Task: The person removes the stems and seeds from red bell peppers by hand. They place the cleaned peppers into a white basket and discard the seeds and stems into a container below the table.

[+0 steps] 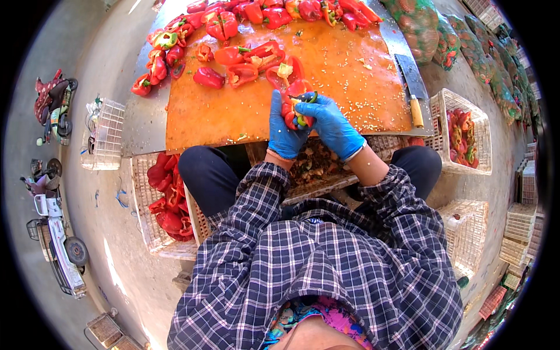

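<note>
My left hand [283,125], in a blue glove, holds a red-and-green pepper piece [289,114] over the near edge of the orange board [204,111]. My gloved right hand [324,119] is closed on it too, fingers at its top beside a small dark item I cannot make out. Red pepper halves [242,73] lie just beyond my hands; more peppers [221,23] are heaped along the back and left of the board. A cleaver [408,79] with a wooden handle lies at the board's right edge.
Crates of red pepper pieces [170,204] [464,134] flank my knees. A crate of scraps [315,169] sits below the board. Other crates [102,134] [464,233] stand left and right. Net sacks [417,29] line the back right. Scooters [55,105] [55,239] stand far left.
</note>
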The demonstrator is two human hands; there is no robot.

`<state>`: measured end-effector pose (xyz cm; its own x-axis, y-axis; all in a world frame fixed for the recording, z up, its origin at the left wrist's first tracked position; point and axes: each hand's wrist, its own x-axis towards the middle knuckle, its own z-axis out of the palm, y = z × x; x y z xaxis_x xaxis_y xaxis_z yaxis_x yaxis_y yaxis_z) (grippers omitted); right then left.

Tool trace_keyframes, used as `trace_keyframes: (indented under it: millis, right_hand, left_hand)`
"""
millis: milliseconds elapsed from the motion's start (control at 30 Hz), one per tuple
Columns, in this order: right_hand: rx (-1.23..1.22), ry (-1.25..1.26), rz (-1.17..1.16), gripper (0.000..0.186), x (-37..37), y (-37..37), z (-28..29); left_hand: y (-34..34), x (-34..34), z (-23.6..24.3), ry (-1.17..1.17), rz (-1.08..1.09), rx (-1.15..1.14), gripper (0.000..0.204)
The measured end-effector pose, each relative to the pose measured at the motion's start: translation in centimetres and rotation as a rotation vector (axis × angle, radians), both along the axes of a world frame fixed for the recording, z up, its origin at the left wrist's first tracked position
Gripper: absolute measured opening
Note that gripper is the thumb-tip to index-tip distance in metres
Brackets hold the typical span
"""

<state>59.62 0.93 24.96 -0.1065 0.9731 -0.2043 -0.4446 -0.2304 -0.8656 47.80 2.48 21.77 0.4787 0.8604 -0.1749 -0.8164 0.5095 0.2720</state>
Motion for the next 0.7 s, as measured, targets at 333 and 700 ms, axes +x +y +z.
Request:
trace_keyframes:
  millis: [333,700]
  right_hand:
    - [0.014,0.003,-0.134,0.025,2.6,1.0,-0.8]
    - [0.114,-0.064,-0.202,0.031,6.2,-2.1,1.5]
  left_hand:
    - [0.9,1.2,-0.2,0.249,-0.043,0.059,0.061]
    - [1.3,1.3,1.0,1.027,-0.08,0.195,0.064]
